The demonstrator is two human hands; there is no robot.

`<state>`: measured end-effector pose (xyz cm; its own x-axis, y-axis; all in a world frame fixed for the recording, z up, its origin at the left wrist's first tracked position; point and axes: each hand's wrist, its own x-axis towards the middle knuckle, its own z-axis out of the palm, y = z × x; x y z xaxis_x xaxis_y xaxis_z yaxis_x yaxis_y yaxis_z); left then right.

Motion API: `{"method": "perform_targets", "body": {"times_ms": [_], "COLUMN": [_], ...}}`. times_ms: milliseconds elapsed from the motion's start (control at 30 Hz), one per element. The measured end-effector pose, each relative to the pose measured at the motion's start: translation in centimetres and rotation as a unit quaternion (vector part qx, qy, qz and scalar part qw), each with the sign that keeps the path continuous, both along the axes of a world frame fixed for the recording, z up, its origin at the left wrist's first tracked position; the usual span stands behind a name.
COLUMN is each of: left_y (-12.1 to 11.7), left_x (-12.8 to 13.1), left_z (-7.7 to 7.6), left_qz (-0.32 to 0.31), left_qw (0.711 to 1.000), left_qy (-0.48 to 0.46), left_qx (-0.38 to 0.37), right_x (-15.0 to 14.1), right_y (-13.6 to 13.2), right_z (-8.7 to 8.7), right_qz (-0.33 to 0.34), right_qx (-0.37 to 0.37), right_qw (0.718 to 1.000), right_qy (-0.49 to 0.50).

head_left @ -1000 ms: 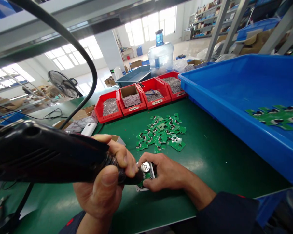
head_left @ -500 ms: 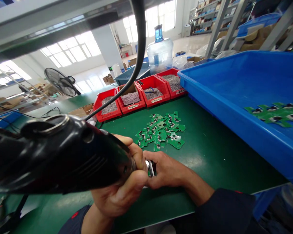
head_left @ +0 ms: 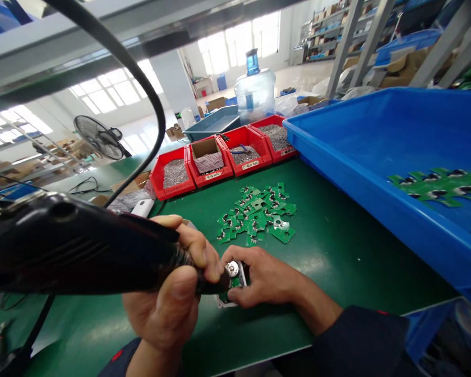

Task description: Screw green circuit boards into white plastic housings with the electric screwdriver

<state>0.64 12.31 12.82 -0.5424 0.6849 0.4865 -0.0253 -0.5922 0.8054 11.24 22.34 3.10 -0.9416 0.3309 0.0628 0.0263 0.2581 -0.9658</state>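
My left hand is wrapped round the front of a black electric screwdriver, which lies nearly level with its tip end pointing right. That tip end reaches the edge of a small white housing; the bit itself is hidden. Inside the housing show a green circuit board and a round silver metal part. My right hand grips the housing from its right side, thumb in front and fingers behind. Just beyond both hands lies a loose pile of small green circuit boards.
Red bins with small metal parts stand in a row behind the pile. A large blue tray holding green boards is at right. The screwdriver's black cable arcs overhead. Pliers lie at lower left, and a water jug stands behind.
The screwdriver and my left hand have shifted left and away from the housing's middle, uncovering the silver part and board. The cable has swung left. My right hand keeps its grip.
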Motion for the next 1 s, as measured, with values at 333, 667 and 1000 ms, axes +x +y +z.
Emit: {"method": "perform_targets", "body": {"times_ms": [333,667,1000], "left_y": [0.2,0.7,1.0], "left_x": [-0.3,-0.6,-0.2], "left_z": [-0.5,-1.0,-1.9], "left_qz": [0.01,-0.05,-0.014], "left_qw": [1.0,0.998,0.997], "left_qy": [0.022,0.048,0.072], "left_qx": [0.009,-0.009,-0.011], "right_x": [0.0,0.0,0.1], "right_y": [0.1,-0.1,0.1], "right_z": [0.1,0.3,0.2], "right_qz": [-0.008,-0.009,0.0], "right_qx": [0.0,0.012,0.023], "right_qw": [1.0,1.0,1.0], "right_qy": [-0.005,-0.007,-0.007]}}
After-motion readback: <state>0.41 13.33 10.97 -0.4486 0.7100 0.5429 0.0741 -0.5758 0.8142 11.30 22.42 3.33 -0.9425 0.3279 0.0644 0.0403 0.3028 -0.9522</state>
